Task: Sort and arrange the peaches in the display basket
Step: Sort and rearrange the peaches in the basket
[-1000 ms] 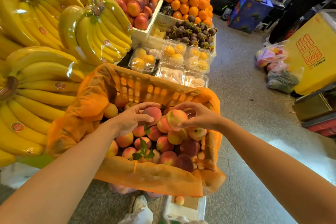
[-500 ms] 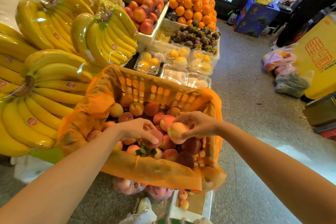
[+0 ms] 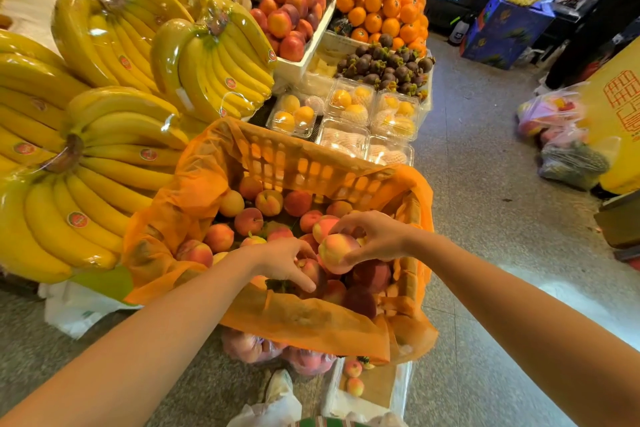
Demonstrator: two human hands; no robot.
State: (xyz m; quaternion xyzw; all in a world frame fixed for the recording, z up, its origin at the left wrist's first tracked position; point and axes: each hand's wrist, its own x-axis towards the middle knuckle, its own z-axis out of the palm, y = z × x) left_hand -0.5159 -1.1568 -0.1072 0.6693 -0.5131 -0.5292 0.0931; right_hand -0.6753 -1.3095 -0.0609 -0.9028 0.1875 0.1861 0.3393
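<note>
Wrapped bunches of bananas (image 3: pixel 104 149) fill the left of the frame. Speckled grey floor (image 3: pixel 485 218) takes up the right, with a yellow carton (image 3: pixel 620 135) at the right edge and filled plastic bags (image 3: pixel 554 121) beside it.

At centre stands the orange display basket (image 3: pixel 311 166), draped in an orange liner (image 3: pixel 194 191) and heaped with peaches (image 3: pixel 249 220). The heap runs from the far wall down to the near rim.

Above the basket, toward the top of the frame, are a mound of oranges (image 3: pixel 381 7) and a white tray of nectarines (image 3: pixel 287 21). Below them lie dark mangosteens (image 3: pixel 384 66), then clear lidded boxes (image 3: pixel 349 107) of yellow fruit just behind the basket's far wall.

Two bare forearms reach in from the bottom corners. The right hand (image 3: pixel 379 237) is over the right half of the basket. Its fingers (image 3: pixel 349 222) and thumb are curled around a yellow-pink peach (image 3: pixel 337 251), held just above the pile.

The left hand (image 3: pixel 284 262) is just beside it, lower and nearer the front rim. Its fingers (image 3: pixel 304 282) bend down around a red peach (image 3: pixel 313 270) that lies among the others, touching the yellow-pink peach.

Under the basket's near edge sit bagged peaches (image 3: pixel 249 347) and two small loose ones (image 3: pixel 353 378) in a white box.
</note>
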